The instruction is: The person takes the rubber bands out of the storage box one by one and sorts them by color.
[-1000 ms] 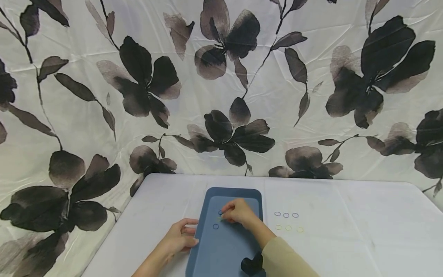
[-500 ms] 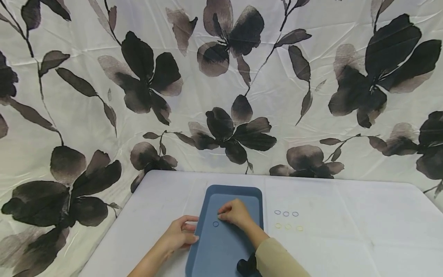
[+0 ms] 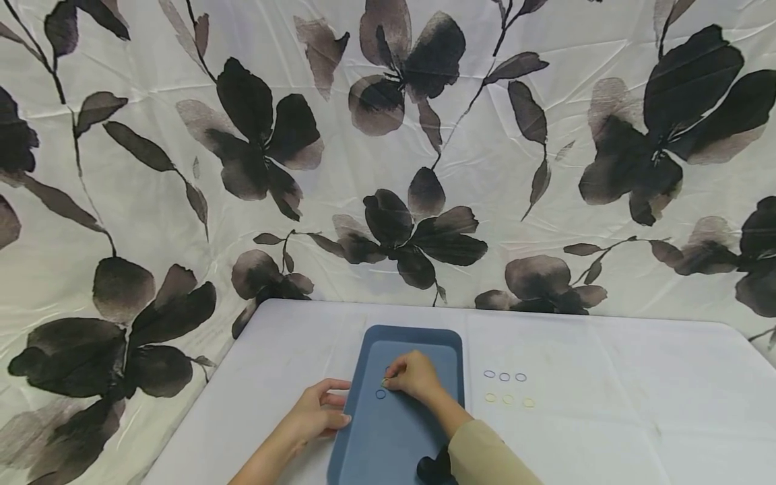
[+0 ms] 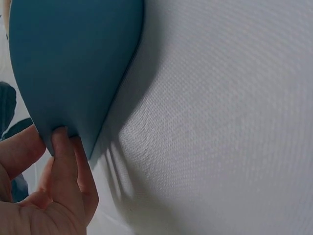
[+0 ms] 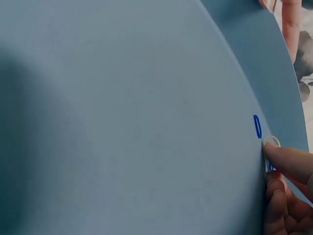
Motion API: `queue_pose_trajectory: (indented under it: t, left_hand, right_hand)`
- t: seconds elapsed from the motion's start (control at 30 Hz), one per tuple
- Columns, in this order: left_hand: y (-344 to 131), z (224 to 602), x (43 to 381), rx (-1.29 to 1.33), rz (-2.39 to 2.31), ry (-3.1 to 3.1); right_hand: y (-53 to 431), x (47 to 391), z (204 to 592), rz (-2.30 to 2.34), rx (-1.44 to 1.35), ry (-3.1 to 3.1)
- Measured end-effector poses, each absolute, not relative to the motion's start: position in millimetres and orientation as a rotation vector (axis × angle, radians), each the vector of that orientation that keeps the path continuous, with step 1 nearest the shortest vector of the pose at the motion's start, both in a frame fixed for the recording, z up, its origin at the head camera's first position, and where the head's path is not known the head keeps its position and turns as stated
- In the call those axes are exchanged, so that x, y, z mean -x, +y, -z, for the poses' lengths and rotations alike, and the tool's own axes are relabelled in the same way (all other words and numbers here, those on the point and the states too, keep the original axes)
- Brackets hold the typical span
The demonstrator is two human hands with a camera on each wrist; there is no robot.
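Observation:
On the white table lies a blue tray (image 3: pixel 394 444). My left hand (image 3: pixel 316 409) grips its left rim, thumb and fingers pinching the edge in the left wrist view. Over the upper part of the tray, my right hand (image 3: pixel 415 376) pinches a thin yellow ring (image 5: pixel 279 141) between thumb and fingers. Just below those fingertips, a thin blue ring (image 3: pixel 380 398) lies flat on the tray. The right wrist view has one blue ring (image 5: pixel 256 125) in plain sight beside the thumb, and a second blue ring (image 5: pixel 271 167) partly hidden by the fingers.
To the right of the tray, on the white table (image 3: pixel 606 431), three blue rings (image 3: pixel 504 381) form a row. Three yellow rings (image 3: pixel 507 403) line up in front of them. Under the right wrist is a black object (image 3: pixel 433 468). A floral cloth (image 3: pixel 388 135) hangs behind the table.
My right hand has shifted slightly left and stays low over the tray, still pinching the yellow ring. The left hand keeps its grip on the rim. The head view has moved slightly.

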State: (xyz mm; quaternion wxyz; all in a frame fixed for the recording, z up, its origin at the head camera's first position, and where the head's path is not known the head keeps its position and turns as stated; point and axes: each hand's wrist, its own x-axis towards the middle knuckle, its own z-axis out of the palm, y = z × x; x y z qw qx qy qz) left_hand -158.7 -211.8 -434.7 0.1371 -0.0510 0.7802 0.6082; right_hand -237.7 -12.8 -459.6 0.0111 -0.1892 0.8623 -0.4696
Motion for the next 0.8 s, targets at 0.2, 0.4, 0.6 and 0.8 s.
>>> queue_pose_trajectory:
  t: [0.2,0.4,0.6,0.8]
  left_hand:
    - [-210.8,432.8,158.4,0.141,-1.759,2.253]
    - [-210.8,431.5,158.1,0.128,-1.750,2.260]
    - [-211.0,431.6,158.0,0.140,-1.742,2.271]
    - [-210.2,432.6,158.5,0.153,-1.731,2.280]
  right_hand:
    - [-9.1,239.1,458.5,1.597,0.452,2.508]
    - [-3.4,239.9,456.2,1.702,0.367,2.294]
    - [-1.1,239.6,450.0,1.745,0.300,2.151]
    - [3.7,238.5,438.4,1.775,0.311,2.090]
